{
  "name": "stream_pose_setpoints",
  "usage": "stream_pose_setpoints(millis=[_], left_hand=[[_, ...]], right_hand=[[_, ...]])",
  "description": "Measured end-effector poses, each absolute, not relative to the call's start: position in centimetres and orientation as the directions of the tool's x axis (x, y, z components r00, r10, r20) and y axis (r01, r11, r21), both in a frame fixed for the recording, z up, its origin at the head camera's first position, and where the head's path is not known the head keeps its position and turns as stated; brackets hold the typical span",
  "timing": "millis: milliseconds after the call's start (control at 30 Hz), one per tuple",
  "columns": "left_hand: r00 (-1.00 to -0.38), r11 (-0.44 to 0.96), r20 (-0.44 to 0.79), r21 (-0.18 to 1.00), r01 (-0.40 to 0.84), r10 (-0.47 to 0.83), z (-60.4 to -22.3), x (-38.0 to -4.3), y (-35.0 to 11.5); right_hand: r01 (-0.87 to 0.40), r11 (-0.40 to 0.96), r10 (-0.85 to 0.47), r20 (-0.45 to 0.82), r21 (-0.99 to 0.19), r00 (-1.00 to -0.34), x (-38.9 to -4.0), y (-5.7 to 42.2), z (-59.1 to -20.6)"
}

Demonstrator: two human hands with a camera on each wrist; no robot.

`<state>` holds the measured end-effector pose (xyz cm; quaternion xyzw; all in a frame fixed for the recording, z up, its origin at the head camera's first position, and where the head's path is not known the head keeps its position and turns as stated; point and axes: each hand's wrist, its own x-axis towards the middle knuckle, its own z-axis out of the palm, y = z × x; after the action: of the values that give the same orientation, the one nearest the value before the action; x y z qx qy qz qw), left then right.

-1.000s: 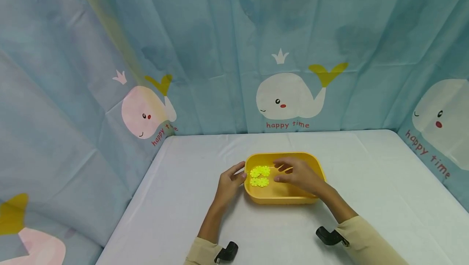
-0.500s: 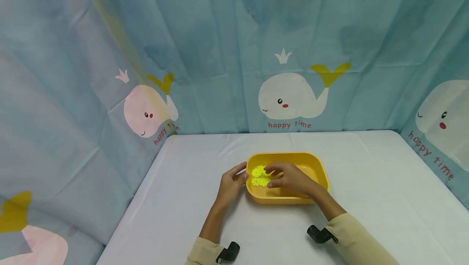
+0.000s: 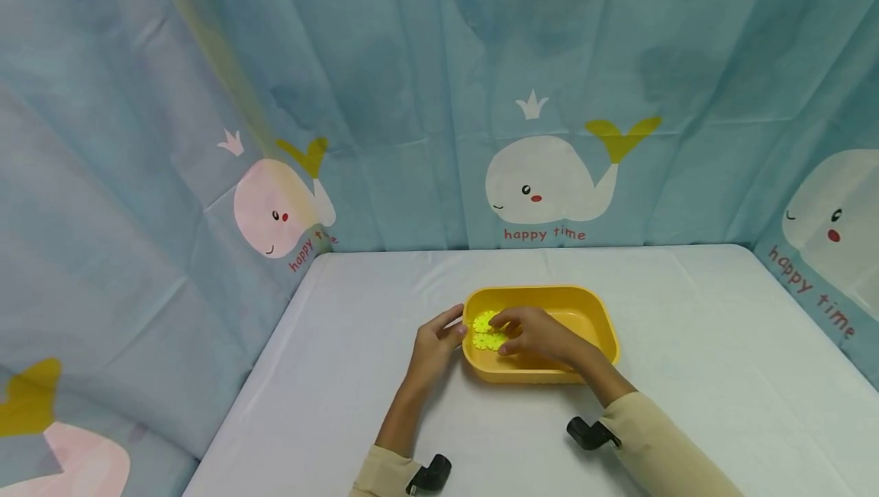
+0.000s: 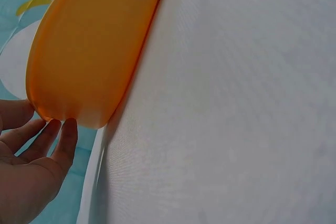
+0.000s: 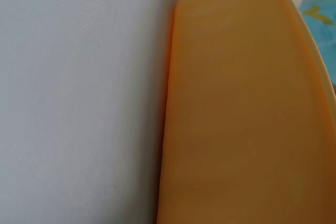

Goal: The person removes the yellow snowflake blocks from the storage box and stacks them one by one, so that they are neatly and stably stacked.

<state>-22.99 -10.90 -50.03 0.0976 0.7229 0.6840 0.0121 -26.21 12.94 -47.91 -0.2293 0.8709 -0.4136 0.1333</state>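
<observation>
A yellow plastic tray lies on the white table. Bright yellow flower-shaped pieces sit together at its left end, some hidden by the right hand. My left hand is at the tray's left end; in the left wrist view its spread fingertips touch the outer end wall. My right hand reaches into the tray over the pieces, thumb and fingers apart, with fingertips at their right side. Contact there is too small to make out. The right wrist view has only the tray's outer side wall, not the hand's fingers.
White cloth covers the table around the tray. A blue curtain printed with whales hangs behind and along both sides. Black wrist cameras are fixed at both beige sleeves.
My right hand has moved left inside the tray, from beside the flower-shaped pieces to over them, now covering some. My left hand stays at the tray's end.
</observation>
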Motion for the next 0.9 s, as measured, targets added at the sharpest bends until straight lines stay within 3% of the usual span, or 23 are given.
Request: stream_pose_setpoints(millis=[900], left_hand=[[-0.984,0.044,0.101,0.993,0.109,0.150,-50.1,-23.0,-10.9]], right_hand=[[-0.431,0.626,-0.560,0.010,-0.650,-0.828,-26.9,11.8,-48.1]])
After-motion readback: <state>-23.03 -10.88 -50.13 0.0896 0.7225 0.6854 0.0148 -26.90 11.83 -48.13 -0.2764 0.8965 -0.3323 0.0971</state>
